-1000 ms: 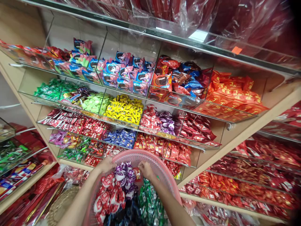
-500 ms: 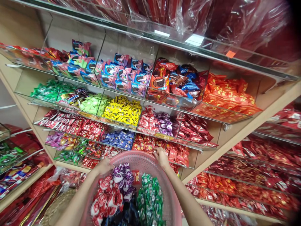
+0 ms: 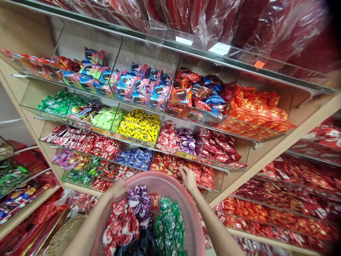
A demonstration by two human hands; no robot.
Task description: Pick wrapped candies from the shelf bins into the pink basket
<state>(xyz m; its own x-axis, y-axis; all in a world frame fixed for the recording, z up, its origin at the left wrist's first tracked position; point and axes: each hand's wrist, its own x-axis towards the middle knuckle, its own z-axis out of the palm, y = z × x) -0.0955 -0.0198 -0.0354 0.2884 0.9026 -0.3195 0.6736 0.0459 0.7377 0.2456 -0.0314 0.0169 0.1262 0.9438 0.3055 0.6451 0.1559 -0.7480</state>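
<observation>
A pink plastic basket (image 3: 195, 213) holds red-and-white candies (image 3: 121, 225), purple candies (image 3: 141, 204), green candies (image 3: 169, 225), dark-wrapped candies and one small red packet (image 3: 153, 200). At its upper left rim, my left hand (image 3: 119, 188) is closed on the basket. Just beyond the right part of the rim, my right hand (image 3: 188, 177) is over the red packets (image 3: 198, 172) of the lowest shelf, its fingers bent; whether they hold a packet cannot be made out.
Clear-fronted shelves (image 3: 170, 115) hold yellow candies (image 3: 140, 126), blue packets (image 3: 135, 158), cookie packs and orange packets (image 3: 261, 106). More red packets lie on racks at the right. A woven basket (image 3: 64, 236) stands lower left.
My right hand has moved slightly right, away from the basket rim, over the red packets. My left hand keeps its place on the rim.
</observation>
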